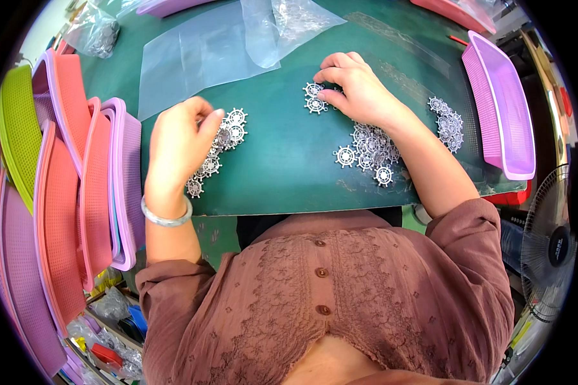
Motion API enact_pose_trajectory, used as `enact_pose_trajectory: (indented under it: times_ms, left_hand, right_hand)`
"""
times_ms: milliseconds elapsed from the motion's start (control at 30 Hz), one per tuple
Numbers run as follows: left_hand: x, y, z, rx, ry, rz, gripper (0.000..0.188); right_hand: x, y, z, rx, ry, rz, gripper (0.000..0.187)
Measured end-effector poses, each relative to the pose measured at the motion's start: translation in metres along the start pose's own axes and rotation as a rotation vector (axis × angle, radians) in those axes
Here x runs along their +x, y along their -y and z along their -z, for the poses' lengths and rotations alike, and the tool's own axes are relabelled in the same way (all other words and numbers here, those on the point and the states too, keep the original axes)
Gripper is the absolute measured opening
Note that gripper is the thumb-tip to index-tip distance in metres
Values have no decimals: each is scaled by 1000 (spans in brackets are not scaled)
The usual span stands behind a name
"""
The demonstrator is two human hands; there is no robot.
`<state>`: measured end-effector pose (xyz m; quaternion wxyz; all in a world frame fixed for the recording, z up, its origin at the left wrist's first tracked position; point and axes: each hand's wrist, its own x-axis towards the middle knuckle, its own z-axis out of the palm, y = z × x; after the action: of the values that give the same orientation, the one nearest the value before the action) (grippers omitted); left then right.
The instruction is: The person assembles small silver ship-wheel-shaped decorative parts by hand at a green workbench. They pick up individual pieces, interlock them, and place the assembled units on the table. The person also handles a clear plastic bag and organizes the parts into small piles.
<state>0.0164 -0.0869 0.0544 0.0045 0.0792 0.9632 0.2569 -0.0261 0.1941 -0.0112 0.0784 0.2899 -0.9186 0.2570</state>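
Small silver ship's-wheel charms lie in groups on the green table. My left hand (181, 138) is closed, its fingers curled under and its thumb over the top of the left pile of charms (210, 163). Its fingertips are hidden, so what they hold cannot be seen. Farther forward, my right hand (359, 90) has bent fingers, with index finger and thumb at a small cluster of charms (313, 96), pinching at one. A larger heap of charms (372, 151) lies under my right forearm. Beyond that forearm is another bunch of charms (449, 125).
Clear plastic sheets and bags (199, 54) lie across the back of the green table (276, 173). A purple basket (504, 109) stands at the right edge. Stacked pink, purple and green baskets (61, 173) crowd the left. A fan (549, 244) is at the lower right.
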Motion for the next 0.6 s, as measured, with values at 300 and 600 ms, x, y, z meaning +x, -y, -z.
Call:
enact_pose_trajectory:
  times_ms: [300,600]
  left_hand:
    - [47,-65,-69,30,62,-238,25]
    - [57,-61,-87,-111,131,-106,19]
  right_hand:
    - [0,-3,-3,97,-78,-26,10]
    - [-1,-3,-3,81,-68,-37,11]
